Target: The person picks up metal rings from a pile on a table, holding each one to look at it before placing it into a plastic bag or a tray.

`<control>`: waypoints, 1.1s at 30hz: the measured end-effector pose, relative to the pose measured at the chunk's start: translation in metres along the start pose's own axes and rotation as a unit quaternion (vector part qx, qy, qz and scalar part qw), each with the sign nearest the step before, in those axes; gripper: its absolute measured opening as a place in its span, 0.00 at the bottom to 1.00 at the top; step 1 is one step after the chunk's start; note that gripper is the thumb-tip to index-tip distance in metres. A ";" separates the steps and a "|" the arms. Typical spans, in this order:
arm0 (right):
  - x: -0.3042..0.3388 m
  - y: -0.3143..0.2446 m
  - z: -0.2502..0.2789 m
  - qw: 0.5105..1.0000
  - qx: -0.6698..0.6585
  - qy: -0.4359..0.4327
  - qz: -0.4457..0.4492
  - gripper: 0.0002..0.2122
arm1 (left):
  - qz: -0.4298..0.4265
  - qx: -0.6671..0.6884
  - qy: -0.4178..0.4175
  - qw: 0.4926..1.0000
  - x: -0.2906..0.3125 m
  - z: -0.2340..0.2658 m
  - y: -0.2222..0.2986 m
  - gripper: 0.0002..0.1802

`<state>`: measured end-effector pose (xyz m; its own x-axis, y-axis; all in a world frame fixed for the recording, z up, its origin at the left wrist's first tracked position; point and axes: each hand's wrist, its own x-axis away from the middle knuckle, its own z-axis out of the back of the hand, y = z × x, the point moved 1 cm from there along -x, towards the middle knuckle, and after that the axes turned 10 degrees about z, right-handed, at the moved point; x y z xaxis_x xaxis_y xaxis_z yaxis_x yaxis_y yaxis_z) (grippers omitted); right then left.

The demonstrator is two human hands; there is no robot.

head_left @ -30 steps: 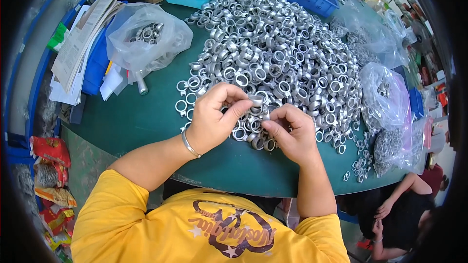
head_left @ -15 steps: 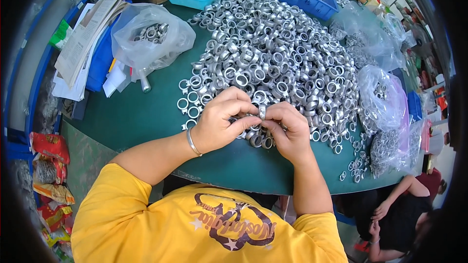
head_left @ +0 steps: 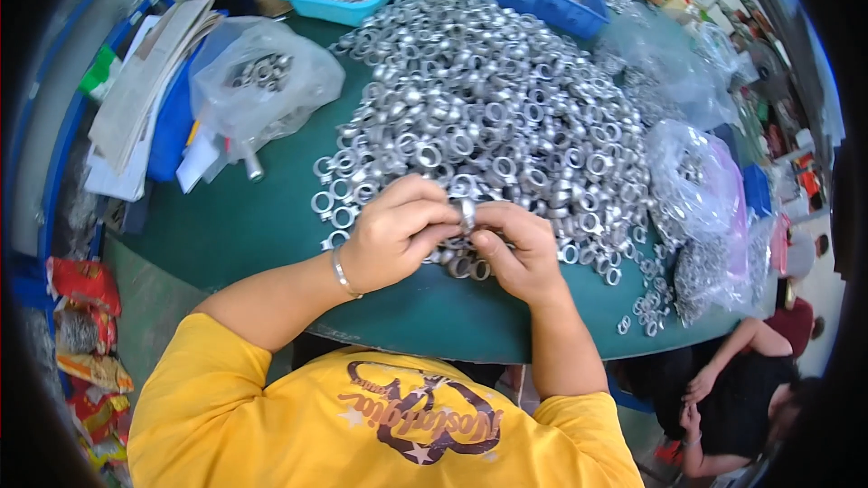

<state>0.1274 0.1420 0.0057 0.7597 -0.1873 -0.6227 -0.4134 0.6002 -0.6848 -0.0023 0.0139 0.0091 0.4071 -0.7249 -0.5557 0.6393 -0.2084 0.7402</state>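
Note:
Both my hands meet at the near edge of a large heap of silvery metal rings [head_left: 506, 90], piled on a green table [head_left: 262, 244]. Between my fingertips is one metal ring [head_left: 467, 214], turned edge-on. My left hand [head_left: 395, 233] pinches it from the left, thumb and forefinger closed on it. From the other side my right hand [head_left: 522, 248] also grips it, thumb bent below the forefinger. Several loose rings lie just beneath and beside my fingers. Picture blur hides the ring's fine detail.
A cyan tray [head_left: 303, 2] and a blue crate [head_left: 542, 4] of small metal parts stand at the back. Bags of rings flank the heap: a clear bag [head_left: 307, 81] at left, another bag [head_left: 723, 181] at right. Papers [head_left: 149, 99] lie far left. Co-workers sit at far right.
The whole view has shifted slightly, moving the table and heap a little leftward. My hands still hold the ring together, which seems turned a bit; my right thumb has lifted slightly.

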 end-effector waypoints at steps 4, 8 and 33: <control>0.000 0.000 -0.005 0.998 -0.036 0.045 -0.009 0.09 | -0.026 -0.038 -0.008 0.999 0.002 0.001 0.002 0.11; -0.013 -0.011 0.021 0.955 0.196 0.170 0.143 0.13 | 0.036 -0.013 0.015 0.999 0.003 -0.002 0.002 0.11; -0.015 0.012 0.009 0.985 -0.050 0.059 -0.151 0.03 | 0.037 0.022 0.025 0.999 0.004 0.004 -0.001 0.07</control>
<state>0.1156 0.1591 0.0109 0.7945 -0.4390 -0.4197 -0.2284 0.4244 -0.8762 -0.0043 0.0089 0.0075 0.4854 -0.7054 -0.5165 0.5770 -0.1854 0.7954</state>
